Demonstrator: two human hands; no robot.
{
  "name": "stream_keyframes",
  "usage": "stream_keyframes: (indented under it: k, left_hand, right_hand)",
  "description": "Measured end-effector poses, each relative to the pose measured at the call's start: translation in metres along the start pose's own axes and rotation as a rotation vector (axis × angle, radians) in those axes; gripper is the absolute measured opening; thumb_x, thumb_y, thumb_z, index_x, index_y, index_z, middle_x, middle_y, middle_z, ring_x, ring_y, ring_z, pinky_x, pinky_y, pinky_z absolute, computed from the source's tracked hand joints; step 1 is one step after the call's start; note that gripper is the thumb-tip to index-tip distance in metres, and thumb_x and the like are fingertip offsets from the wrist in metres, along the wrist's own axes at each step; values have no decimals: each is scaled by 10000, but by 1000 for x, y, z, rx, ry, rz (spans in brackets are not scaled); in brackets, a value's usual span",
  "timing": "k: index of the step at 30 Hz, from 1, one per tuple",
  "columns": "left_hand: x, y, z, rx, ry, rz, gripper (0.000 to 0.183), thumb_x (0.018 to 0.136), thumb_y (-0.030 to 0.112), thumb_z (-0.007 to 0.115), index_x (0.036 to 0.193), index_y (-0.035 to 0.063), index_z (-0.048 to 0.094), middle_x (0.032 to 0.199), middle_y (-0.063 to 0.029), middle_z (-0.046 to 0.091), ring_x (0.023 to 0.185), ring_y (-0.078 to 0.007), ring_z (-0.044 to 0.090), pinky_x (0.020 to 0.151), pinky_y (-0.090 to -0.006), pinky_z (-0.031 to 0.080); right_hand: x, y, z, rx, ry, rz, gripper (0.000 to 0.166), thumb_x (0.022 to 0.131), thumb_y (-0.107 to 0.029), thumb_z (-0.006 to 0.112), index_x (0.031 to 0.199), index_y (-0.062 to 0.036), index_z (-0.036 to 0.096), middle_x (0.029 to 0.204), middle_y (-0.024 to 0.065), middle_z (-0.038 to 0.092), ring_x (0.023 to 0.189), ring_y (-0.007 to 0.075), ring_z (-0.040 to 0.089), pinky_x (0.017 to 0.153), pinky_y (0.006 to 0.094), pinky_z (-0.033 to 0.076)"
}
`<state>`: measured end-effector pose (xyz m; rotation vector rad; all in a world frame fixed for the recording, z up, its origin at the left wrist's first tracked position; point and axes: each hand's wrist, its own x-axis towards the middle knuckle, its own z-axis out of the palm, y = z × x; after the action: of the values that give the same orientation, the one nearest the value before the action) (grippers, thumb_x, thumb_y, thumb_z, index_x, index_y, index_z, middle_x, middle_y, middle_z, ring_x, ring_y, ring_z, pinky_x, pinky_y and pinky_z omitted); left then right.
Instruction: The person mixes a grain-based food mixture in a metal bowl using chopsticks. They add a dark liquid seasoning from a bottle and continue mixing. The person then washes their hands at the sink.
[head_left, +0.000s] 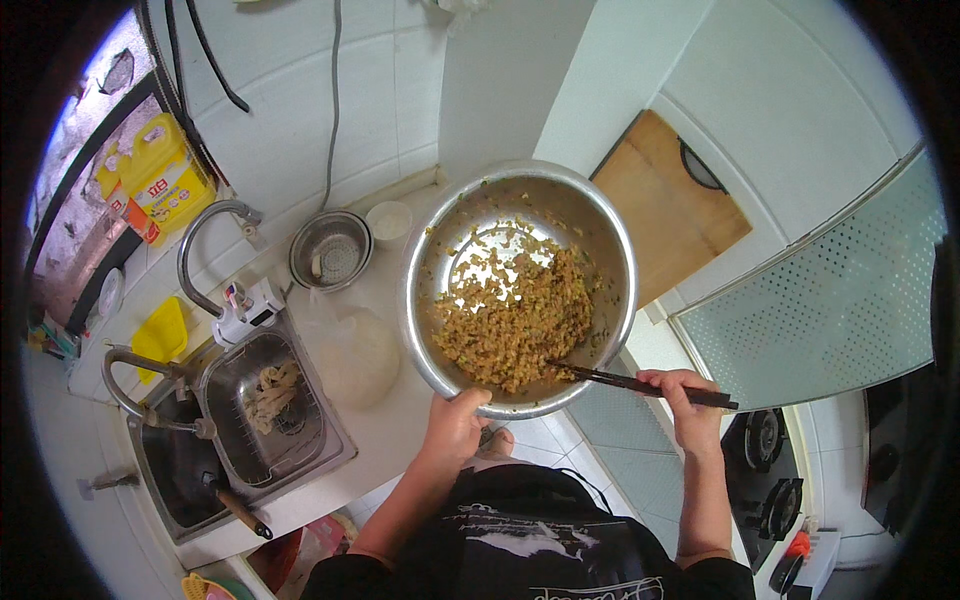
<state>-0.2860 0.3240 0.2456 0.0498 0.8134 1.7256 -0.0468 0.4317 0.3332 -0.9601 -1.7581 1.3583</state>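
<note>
A large stainless steel bowl (631, 277) is in front of me, tilted so that its inside faces up at me. My left hand (459, 424) grips the near rim, thumb on the edge. Inside lies a chopped, brownish filling (517, 322) with green bits, heaped toward the near right, with crumbs sticking to the wall. Dark chopsticks (645, 382) run from my right hand (684, 409) over the rim, their tips in the filling. The bowl hides part of the counter behind it.
Left of the bowl, a plastic bag (356, 360) with a pale round mass sits on the counter beside a small steel colander (330, 251) and a white bowl (390, 223). A double sink (259, 412) holds a cloth. Right are a wooden cutting board (660, 210) and a gas stove (761, 465).
</note>
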Motion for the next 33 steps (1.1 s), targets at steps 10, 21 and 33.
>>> stream_keyframes:
  k: [10,21,33]
  left_hand:
    - [0,-3,-2,-15,16,20,438,669,-22,499,1099,23,427,973,-77,514,858,-215,543,692,-369,465]
    - [-5,-2,-12,166,-40,28,446,694,-11,480,1132,6,399,1031,-110,493,929,-244,519,741,-407,456]
    - [-6,3,9,13,82,22,347,678,-45,483,1014,27,438,858,-53,470,704,-157,508,553,-242,436]
  right_hand:
    - [6,-6,-2,-15,-188,44,119,778,47,494,815,20,604,908,158,612,824,195,590,754,299,478]
    - [26,6,-11,249,46,53,197,810,-118,555,861,70,583,910,221,592,830,283,593,752,368,496]
    - [6,7,-3,-49,-159,10,180,810,-141,563,838,36,586,887,165,615,825,208,590,748,325,477]
